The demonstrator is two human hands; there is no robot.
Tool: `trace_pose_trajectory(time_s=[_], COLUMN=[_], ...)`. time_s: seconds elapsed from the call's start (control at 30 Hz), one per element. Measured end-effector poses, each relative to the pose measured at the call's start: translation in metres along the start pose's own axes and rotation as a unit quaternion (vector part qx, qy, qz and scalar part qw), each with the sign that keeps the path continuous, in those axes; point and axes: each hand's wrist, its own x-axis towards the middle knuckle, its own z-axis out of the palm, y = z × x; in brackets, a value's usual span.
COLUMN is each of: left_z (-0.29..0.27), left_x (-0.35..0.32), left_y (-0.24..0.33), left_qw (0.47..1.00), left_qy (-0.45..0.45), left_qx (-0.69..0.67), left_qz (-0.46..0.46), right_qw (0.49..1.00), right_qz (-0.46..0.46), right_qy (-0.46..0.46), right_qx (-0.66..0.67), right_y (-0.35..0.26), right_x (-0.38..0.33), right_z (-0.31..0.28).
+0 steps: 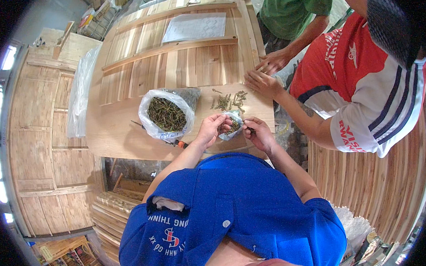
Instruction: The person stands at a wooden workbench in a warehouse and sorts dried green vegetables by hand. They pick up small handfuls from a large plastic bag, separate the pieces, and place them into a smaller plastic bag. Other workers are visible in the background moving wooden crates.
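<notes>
Near side of the table [106, 130]: small clear bag [226, 136] of screws [233, 127].
The right hand [259, 135] pinches its right edge; the left hand [212, 129] curls at its left, grip unclear; loose screws [225, 102] lie just beyond.

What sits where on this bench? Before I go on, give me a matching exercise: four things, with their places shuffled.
Things
1. large plastic bag
2. small plastic bag
3. loose screws
4. paper sheet

Places
A. on the slatted wooden panel
B. between the left hand and the right hand
C. in a pile just beyond the small plastic bag
D. standing open, left of the left hand

Pairs: 1-D, 2-B, 3-C, 4-A
</notes>
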Motion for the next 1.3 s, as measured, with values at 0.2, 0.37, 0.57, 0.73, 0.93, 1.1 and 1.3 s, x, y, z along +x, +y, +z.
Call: trace_pose_trajectory(time_s=[0.2, 0.37, 0.57, 0.73, 0.93, 1.1, 1.3], left_z=[0.008, 0.011, 0.018, 0.014, 0.021, 0.020, 0.018], left_x=[-0.002, -0.006, -0.011, -0.011, -0.013, -0.011, -0.011], left_y=[-0.002, -0.002, 0.005, 0.001, -0.001, -0.004, 0.004], left_qw=[1.000, 0.999, 0.997, 0.998, 0.997, 1.000, 0.996], left_qy=[-0.016, -0.027, -0.058, -0.051, -0.048, -0.024, -0.076], left_qx=[0.006, 0.038, -0.043, -0.015, -0.053, 0.002, -0.022], left_qz=[0.008, 0.009, -0.030, -0.031, -0.027, 0.000, -0.032], right_qw=[1.000, 0.997, 0.991, 0.975, 0.959, 0.964, 0.969], right_qz=[-0.009, -0.063, -0.092, -0.149, -0.187, -0.162, -0.151], right_qy=[0.010, -0.021, 0.006, -0.014, -0.030, -0.021, -0.035], right_qx=[0.012, -0.032, -0.092, -0.166, -0.209, -0.208, -0.194], right_y=[0.001, -0.002, -0.004, 0.002, 0.007, 0.008, 0.007], right_x=[-0.002, -0.005, -0.003, 0.003, 0.006, 0.005, 0.004], right_z=[0.006, 0.016, 0.023, 0.026, 0.025, 0.023, 0.016])
